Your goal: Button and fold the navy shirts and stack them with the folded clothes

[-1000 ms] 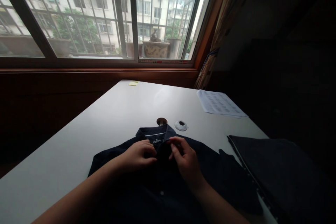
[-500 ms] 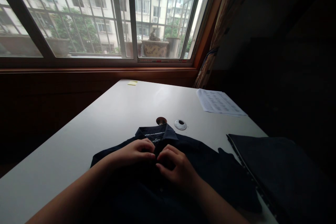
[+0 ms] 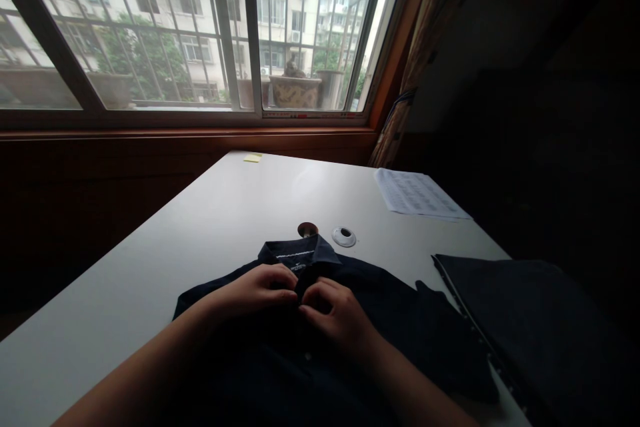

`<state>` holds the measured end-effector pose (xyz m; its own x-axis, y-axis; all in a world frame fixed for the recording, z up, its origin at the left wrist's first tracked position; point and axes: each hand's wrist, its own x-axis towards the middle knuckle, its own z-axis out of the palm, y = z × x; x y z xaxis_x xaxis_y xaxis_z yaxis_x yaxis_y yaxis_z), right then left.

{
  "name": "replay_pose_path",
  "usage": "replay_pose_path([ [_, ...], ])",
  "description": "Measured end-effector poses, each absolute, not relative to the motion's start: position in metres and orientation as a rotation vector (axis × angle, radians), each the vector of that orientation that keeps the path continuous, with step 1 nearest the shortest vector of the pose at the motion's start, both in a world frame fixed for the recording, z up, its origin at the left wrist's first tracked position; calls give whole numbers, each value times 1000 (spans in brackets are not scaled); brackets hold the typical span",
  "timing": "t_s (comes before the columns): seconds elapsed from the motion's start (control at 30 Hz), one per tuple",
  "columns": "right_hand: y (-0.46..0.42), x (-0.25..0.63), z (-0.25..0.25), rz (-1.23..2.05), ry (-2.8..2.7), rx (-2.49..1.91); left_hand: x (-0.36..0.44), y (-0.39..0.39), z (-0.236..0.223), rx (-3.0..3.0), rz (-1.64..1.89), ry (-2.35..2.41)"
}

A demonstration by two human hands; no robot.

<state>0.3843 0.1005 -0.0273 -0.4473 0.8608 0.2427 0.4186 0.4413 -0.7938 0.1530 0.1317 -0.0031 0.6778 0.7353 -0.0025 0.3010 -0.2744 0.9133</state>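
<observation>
A dark navy collared shirt (image 3: 390, 307) lies spread on the white table, its collar (image 3: 325, 252) pointing away from me. Just below the collar, my left hand (image 3: 267, 287) pinches the front edge of the shirt. My right hand (image 3: 335, 307) is close beside it, thumb and forefinger closed on the same front strip. The fingertips of both hands nearly meet. Whatever lies between them is too dark to make out. Lower on the shirt front, a small pale button (image 3: 308, 356) shows.
On the white table (image 3: 200, 227), a cable hole (image 3: 307, 230) and its loose round cover (image 3: 344, 236) lie beyond the collar. Printed sheets (image 3: 420, 193) rest at the back right, a yellow sticky note (image 3: 253, 157) at the far edge. Folded dark cloth (image 3: 540, 320) lies at right.
My right thumb and forefinger have drawn closer together at the front strip. The button lower down shows more clearly. My left hand has hardly moved.
</observation>
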Motion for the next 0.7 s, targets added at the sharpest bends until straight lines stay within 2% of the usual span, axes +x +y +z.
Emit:
replay_pose_path([
  [0.7, 103, 387, -14, 1082, -1924, -1100, 153, 131, 1, 1829, 481, 844],
])
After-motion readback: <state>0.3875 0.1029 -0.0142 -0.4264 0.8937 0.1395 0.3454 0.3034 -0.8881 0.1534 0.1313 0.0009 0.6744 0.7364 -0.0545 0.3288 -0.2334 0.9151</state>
